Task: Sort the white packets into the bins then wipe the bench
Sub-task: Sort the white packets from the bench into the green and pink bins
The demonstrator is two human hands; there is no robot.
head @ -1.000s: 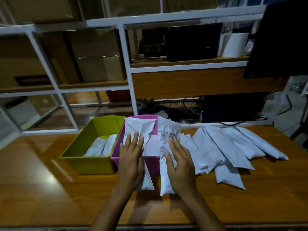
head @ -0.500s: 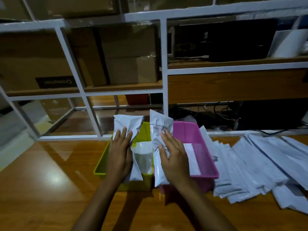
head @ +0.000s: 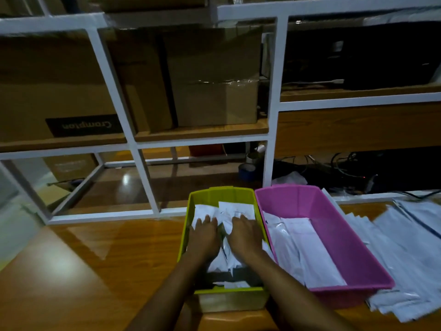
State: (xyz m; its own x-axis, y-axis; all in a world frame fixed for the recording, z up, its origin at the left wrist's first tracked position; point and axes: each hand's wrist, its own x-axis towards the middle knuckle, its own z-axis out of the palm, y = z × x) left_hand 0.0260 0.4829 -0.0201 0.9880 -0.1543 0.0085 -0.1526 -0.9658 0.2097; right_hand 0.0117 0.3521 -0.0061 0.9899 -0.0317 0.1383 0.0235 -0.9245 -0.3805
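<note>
Both my hands are inside the green bin, lying flat on the white packets in it. My left hand presses the left packet and my right hand presses the one beside it, fingers stretched forward. Right of it stands the pink bin with a few white packets on its floor. A heap of loose white packets lies on the wooden bench to the right of the pink bin.
A white metal shelf frame rises just behind the bins, with cardboard boxes on its shelves. Cables and dark gear sit behind the pink bin.
Both hands carried a packet each from above the bins down into the green bin and now lie flat on them. The view has shifted left and lower.
</note>
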